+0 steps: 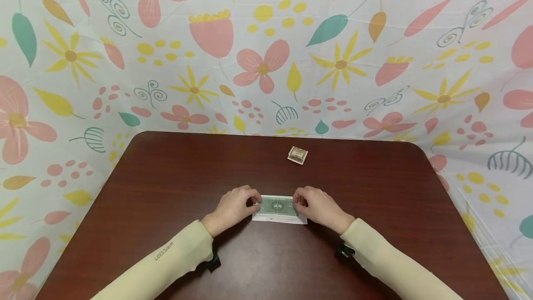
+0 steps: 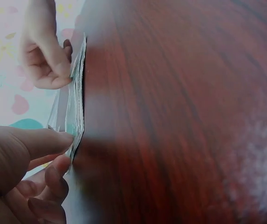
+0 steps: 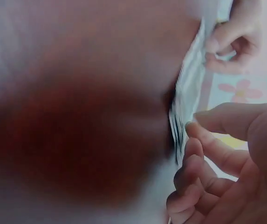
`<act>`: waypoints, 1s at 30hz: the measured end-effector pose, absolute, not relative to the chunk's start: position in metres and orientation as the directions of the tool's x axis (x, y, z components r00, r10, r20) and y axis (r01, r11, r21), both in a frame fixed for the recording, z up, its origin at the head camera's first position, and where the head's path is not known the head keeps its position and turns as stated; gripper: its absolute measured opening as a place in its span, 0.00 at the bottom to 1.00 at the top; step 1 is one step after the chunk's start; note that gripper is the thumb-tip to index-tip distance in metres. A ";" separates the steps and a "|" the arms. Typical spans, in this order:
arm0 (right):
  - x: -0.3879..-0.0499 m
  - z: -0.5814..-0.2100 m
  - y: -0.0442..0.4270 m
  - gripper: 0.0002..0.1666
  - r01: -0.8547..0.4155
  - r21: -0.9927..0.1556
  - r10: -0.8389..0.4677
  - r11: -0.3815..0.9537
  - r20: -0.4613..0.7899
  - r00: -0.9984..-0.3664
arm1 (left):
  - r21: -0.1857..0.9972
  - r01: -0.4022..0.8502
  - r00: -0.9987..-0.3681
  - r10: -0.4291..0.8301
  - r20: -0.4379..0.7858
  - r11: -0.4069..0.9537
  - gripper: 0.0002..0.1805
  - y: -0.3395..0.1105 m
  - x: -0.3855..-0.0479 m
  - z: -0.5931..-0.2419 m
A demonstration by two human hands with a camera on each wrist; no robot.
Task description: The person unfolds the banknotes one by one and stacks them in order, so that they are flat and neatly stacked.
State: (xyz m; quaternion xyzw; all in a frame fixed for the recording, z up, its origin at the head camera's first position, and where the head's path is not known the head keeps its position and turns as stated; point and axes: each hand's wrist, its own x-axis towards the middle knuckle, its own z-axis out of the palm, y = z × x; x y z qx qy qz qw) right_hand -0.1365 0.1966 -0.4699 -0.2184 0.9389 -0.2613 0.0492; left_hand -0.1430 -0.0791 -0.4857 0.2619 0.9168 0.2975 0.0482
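A small stack of play-money notes lies on the table, with a green note marked 2 on top. My left hand pinches the left end of the top green note between thumb and index finger. At the opposite end, my right hand pinches the green note's right side the same way. Seen edge-on in the left wrist view, the stack shows several layered paper edges. The right wrist view shows the stack blurred, beside the right hand's curled fingers.
Farther back on the brown table lies a small folded tan note, apart from both hands. A white cloth with flower prints hangs behind the table and along its sides.
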 end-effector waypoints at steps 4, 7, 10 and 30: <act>-0.158 -0.464 0.206 0.02 -0.348 -0.561 -0.404 0.751 0.026 -0.914 | 0.570 0.452 -0.859 0.506 0.071 0.686 0.05 -0.080 -0.143 -0.485; -0.180 -0.463 0.215 0.03 -0.294 -0.583 -0.339 0.758 0.035 -0.940 | 0.569 0.455 -0.859 0.506 0.079 0.685 0.06 -0.080 -0.143 -0.485; -0.201 -0.465 0.223 0.06 -0.228 -0.599 -0.271 0.767 0.020 -0.962 | 0.565 0.459 -0.857 0.509 0.079 0.685 0.06 -0.080 -0.142 -0.486; -0.262 -0.480 0.225 0.24 0.007 -0.578 -0.035 0.816 -0.061 -0.998 | 0.550 0.469 -0.851 0.520 0.074 0.691 0.06 -0.080 -0.143 -0.485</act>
